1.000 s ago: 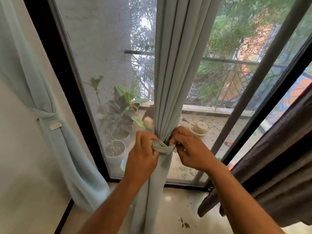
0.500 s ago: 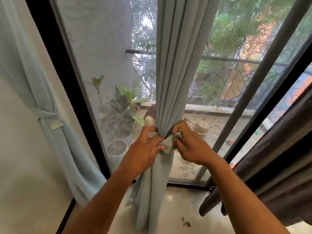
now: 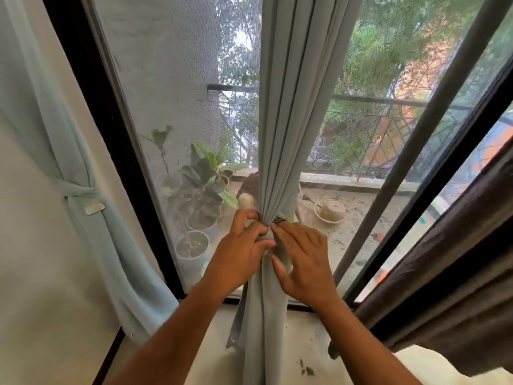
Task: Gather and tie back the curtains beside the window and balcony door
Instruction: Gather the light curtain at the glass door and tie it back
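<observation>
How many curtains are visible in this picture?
3. A pale blue sheer curtain tied back against the left wall; a grey-green pleated curtain in the middle, gathered under both hands; a dark brown curtain at the right edge. Others may hang outside the view.

My left hand [image 3: 244,254] and right hand [image 3: 302,262] meet at the middle curtain [image 3: 288,120], which hangs in front of the balcony door [image 3: 172,93]. Left of it, a tied curtain [image 3: 83,190] lies against the wall [image 3: 33,245]. Another curtain [image 3: 449,273] hangs to my right. Behind the door stand potted plants [image 3: 200,195] and a railing [image 3: 369,129].
</observation>
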